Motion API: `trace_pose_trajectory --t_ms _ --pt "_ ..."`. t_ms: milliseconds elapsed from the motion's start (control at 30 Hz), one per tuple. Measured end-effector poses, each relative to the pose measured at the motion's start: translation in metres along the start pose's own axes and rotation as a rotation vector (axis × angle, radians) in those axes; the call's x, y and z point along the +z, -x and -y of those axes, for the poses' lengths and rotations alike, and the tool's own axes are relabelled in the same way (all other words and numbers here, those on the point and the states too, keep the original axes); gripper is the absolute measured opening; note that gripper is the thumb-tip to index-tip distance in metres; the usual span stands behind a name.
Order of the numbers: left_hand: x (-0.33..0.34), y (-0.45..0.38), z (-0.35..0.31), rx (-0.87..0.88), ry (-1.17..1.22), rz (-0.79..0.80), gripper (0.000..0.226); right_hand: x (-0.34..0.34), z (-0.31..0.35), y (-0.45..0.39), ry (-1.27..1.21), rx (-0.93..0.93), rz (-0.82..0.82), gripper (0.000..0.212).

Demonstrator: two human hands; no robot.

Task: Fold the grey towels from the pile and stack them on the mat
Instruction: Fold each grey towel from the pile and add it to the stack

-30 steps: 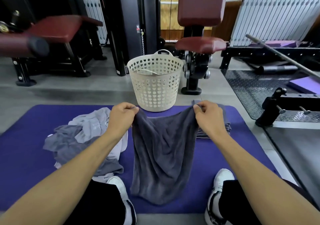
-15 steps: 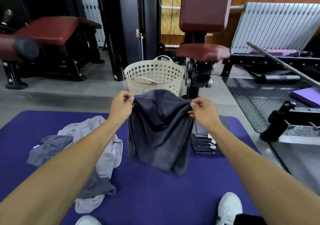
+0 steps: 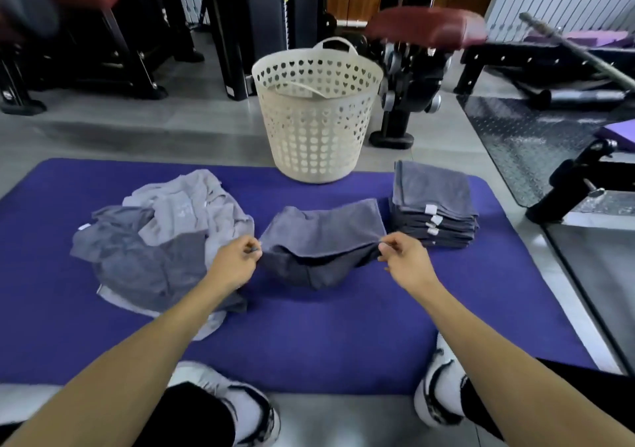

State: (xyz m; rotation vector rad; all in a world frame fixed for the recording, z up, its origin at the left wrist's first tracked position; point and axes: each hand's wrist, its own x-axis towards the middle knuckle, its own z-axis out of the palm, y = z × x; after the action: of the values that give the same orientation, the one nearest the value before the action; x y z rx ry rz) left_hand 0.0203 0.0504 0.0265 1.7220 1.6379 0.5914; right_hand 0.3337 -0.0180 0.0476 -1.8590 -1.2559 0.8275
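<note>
A dark grey towel [image 3: 323,237] lies folded over on the purple mat [image 3: 309,336], mid-field. My left hand [image 3: 233,264] pinches its near left corner and my right hand [image 3: 405,261] pinches its near right corner. Left of it sits the loose pile of grey towels [image 3: 161,240], light and dark ones tangled together. To the right stands a neat stack of folded grey towels [image 3: 433,206] with white tags showing on its near side.
A cream perforated laundry basket [image 3: 318,116] stands at the mat's far edge. Gym machines with red pads fill the back, and a black steel plate with a barbell lies at the right. My white shoes [image 3: 240,409] rest at the mat's near edge.
The towel hung in the air between my hands; both hands have come down and laid it on the mat, folded over. The view has tilted downward.
</note>
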Motion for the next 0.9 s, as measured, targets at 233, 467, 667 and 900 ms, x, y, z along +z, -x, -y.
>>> trace_pose_trajectory --t_ms 233,467,667,900 --pt "0.042 0.045 0.024 0.099 -0.026 0.128 0.031 0.014 -0.062 0.044 0.123 0.031 0.051 0.013" --pt "0.05 0.071 0.053 0.025 -0.12 0.305 0.027 0.005 -0.078 0.082 0.318 0.091 0.263 0.013" --pt "0.048 0.067 0.047 -0.126 0.16 0.165 0.021 -0.001 -0.083 0.086 0.375 0.119 0.371 0.02" --pt "0.034 -0.008 0.027 -0.234 0.026 0.212 0.02 0.011 -0.028 0.015 0.329 0.016 0.383 0.019"
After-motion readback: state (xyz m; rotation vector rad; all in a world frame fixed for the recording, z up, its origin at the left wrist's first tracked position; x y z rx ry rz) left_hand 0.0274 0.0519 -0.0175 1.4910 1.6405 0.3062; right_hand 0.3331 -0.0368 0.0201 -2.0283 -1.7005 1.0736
